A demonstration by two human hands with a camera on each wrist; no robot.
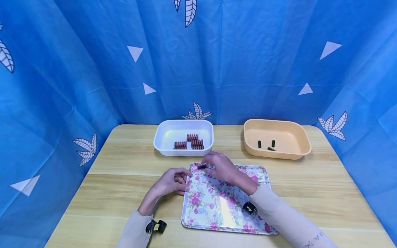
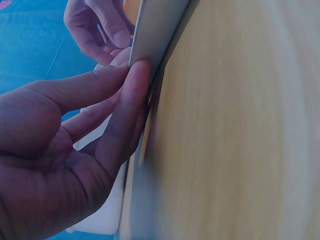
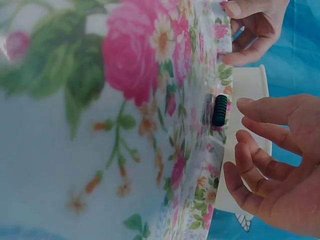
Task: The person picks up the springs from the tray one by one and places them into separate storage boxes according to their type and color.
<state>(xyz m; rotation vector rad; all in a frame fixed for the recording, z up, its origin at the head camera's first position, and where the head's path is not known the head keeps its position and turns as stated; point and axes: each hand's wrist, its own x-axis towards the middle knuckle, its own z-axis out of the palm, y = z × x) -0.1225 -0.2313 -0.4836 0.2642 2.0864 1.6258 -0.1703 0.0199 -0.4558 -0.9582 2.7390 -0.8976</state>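
A floral tray (image 1: 214, 206) lies on the wooden table in front of the person. The left hand (image 1: 172, 182) pinches its left edge; in the left wrist view the thumb and a finger (image 2: 137, 82) meet at the rim. One dark green ribbed cylinder, like a small spring (image 3: 219, 110), rests on the tray near its far left corner. Beside it is the right hand (image 1: 220, 167), its fingers loosely bent. The right wrist view shows a gap between those fingertips (image 3: 243, 104) and the cylinder, with nothing held.
Behind the tray stands a white bin (image 1: 161, 137) with several reddish-brown ribbed pieces (image 1: 197, 142) in it. To its right, a peach bin (image 1: 301, 141) holds three small dark pieces (image 1: 259, 144). A blue curtain (image 1: 217, 69) hangs along the table's back edge.
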